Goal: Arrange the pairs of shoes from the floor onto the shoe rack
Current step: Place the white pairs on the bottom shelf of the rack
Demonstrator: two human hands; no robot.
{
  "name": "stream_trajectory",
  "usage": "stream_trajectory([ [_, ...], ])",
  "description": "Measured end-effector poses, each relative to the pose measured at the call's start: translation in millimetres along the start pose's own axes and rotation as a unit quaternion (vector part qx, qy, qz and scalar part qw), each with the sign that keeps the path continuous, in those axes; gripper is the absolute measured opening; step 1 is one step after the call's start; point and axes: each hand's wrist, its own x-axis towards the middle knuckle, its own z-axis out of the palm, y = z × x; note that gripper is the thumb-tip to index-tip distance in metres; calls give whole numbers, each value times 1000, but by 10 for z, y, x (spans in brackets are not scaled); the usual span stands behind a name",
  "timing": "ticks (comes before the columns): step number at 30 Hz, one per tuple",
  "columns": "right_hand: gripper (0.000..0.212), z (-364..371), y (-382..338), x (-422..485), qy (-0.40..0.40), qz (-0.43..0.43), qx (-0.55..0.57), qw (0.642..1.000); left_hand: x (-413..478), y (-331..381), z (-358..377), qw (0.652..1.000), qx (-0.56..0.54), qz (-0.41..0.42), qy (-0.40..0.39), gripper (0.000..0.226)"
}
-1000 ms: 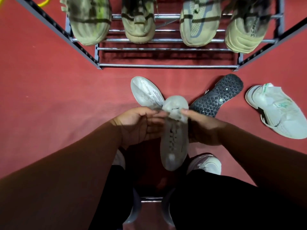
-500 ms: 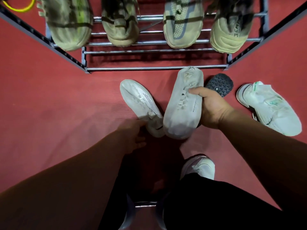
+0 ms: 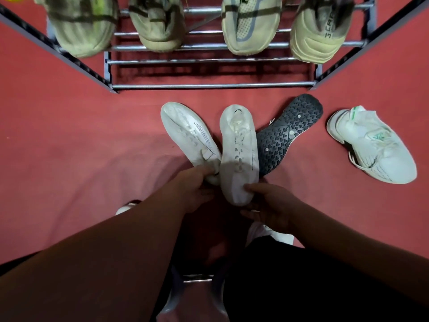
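I hold the white pair by their heels, toes toward the shoe rack (image 3: 209,85), probably so both lift together: my left hand (image 3: 197,184) grips the left white sneaker (image 3: 188,133), and my right hand (image 3: 271,205) clasps the right white sneaker (image 3: 239,154). Beside them on the red floor (image 3: 69,135) lie an upturned black-soled shoe (image 3: 287,133) and a green-trimmed sneaker (image 3: 371,145).

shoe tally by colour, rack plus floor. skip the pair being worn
Olive-tan shoes on the shoe rack: 4
Plain white: 2, left white shoe gripped by the left hand, right white shoe by the right hand
White-and-green sneaker on the floor: 1
Black-soled shoe, sole up: 1
Total: 8
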Motion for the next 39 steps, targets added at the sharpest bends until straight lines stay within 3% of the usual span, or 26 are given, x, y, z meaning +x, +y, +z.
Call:
stream_trajectory([
  [4, 34, -24, -85, 24, 12, -14, -40, 999, 40, -31, 64, 999, -48, -4, 2, 17],
  [10, 37, -8, -61, 88, 9, -14, -24, 1000, 44, -84, -57, 997, -71, -6, 8, 38],
  [22, 40, 332, -229, 136, -124, 10, -64, 990, -401, 16, -835, 983, -171, 60, 18, 20],
  [26, 52, 606, -167, 267, -99, -19, -45, 994, -481, -56, -1136, 976, -194, 94, 15, 32],
  [30, 51, 769, -103, 242, -112, -42, -70, 990, -618, -116, -1381, 972, -215, 96, -20, 61],
  [39, 45, 981, -287, 224, -110, -97, -155, 977, -641, 61, -1495, 957, -257, 127, -41, 36],
])
